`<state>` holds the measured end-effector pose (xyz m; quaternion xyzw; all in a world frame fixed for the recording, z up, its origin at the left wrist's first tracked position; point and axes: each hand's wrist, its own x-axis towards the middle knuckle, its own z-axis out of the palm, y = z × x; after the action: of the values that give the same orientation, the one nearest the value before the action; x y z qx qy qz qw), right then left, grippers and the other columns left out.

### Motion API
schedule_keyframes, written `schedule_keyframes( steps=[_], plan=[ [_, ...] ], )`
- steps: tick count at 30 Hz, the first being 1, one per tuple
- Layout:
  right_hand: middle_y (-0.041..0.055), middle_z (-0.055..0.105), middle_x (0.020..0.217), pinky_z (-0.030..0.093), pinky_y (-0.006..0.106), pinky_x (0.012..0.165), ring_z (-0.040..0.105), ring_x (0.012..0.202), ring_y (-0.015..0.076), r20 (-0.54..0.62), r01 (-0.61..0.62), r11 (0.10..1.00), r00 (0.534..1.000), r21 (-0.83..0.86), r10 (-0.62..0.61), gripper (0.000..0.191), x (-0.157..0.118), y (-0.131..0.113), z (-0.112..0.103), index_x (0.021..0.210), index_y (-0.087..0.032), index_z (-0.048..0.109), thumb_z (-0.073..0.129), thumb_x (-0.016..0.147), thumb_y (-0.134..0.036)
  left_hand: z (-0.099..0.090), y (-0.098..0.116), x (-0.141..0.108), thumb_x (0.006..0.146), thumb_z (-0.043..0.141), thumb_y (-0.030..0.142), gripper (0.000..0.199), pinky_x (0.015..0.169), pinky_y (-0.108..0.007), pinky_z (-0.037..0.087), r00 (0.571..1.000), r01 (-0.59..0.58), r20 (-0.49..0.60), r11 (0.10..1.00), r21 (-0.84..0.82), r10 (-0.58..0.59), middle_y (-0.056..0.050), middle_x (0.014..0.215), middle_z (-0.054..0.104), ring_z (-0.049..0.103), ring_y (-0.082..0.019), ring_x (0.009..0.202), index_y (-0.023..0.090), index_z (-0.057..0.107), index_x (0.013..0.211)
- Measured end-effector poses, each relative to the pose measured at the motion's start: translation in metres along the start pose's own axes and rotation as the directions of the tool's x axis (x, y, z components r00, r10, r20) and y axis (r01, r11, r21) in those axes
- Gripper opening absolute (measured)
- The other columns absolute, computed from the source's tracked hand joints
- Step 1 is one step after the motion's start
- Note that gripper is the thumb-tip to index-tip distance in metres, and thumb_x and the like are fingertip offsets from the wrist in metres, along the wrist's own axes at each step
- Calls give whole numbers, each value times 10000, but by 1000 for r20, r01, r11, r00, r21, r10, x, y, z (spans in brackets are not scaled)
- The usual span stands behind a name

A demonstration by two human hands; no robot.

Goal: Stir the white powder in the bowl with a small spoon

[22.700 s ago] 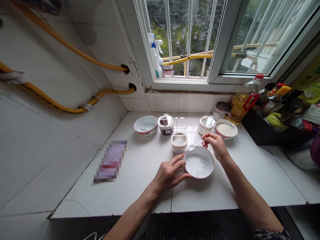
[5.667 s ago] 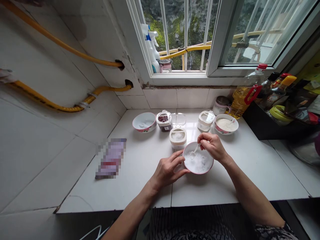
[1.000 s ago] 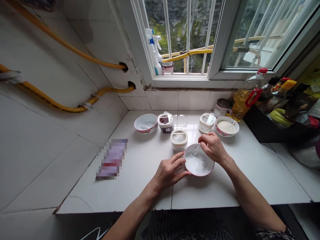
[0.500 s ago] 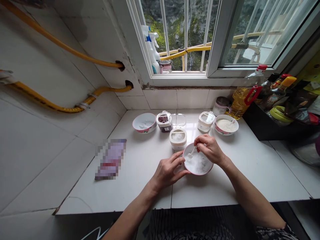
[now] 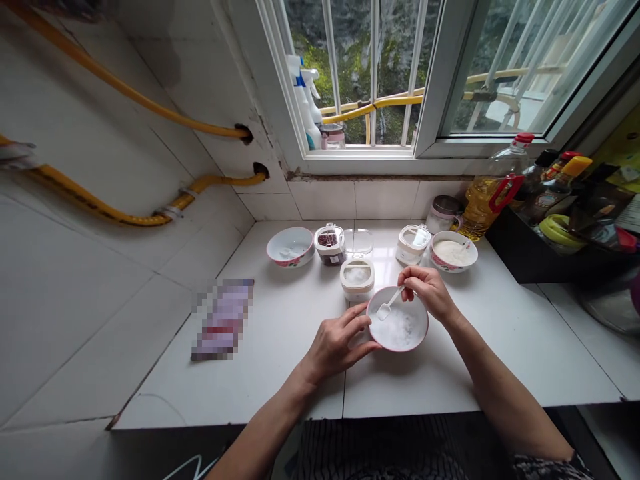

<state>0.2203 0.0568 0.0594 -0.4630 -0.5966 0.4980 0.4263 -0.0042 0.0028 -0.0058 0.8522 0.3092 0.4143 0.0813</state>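
Fingers of the right hand pinch the upper end of a small white spoon, its head pointing down and left inside the white bowl; whether the head touches the white grains cannot be told; fingers of the left hand spread around the bowl's left side, tips along the rim, thumb at the near edge; bowl rests on the desk, in front of the person; risk one: with the pinch so high on the handle, a knock against the wall could twist the spoon or flick grains over the rim; risk two: the bowl is braced from the left only, so a firm push rightward could slide or swivel it; risk three: a squat jar stands just beyond the rim, far left, and a shove of bowl or knuckles away from the body could bump it; risk four, slighter: a floral bowl lies past the right hand, near enough that a wide outward swing could clip it.
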Motion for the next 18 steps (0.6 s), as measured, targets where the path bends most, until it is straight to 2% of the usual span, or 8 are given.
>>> schedule_keyframes(
  steps=[7,10,14,16,18],
  plan=[
    [-3,577,438,385,250,475,478,439,120,-12,-107,990,994,93,109,109,6,6,-3,602,-176,624,542,608,-248,0,1,1,949,615,456,292,667,-290,628,1000,4,-3,1000,2,-4,-178,1178,711,757,-225,917,173,610,1016],
    [6,594,471,407,262,491,505,463,130,-53,-99,985,993,142,107,107,9,7,-5,629,-175,627,558,621,-256,-1,2,3,959,595,469,303,652,-280,624,1000,-1,-10,1000,15,2,-179,1175,713,761,-229,918,173,607,1016],
    [15,642,607,481,293,595,582,570,150,-156,58,990,987,130,-37,125,10,6,2,767,-182,620,590,741,-300,-1,2,3,970,566,491,329,612,-272,610,1000,-8,-21,999,33,9,-185,1158,717,765,-223,856,166,604,1012],
    [24,667,694,506,309,654,625,646,164,-190,170,984,969,49,-158,133,9,5,9,855,-193,607,562,836,-317,0,2,2,966,575,492,335,597,-265,604,1000,5,-10,1000,25,-4,-183,1165,713,755,-186,746,163,608,1022],
    [37,689,780,515,322,697,657,715,174,-199,291,951,931,-102,-306,125,7,5,16,928,-204,597,513,918,-296,0,1,1,963,584,487,332,590,-261,602,1000,11,-4,1000,19,-11,-180,1185,706,740,-162,690,162,610,1029]
  ],
)
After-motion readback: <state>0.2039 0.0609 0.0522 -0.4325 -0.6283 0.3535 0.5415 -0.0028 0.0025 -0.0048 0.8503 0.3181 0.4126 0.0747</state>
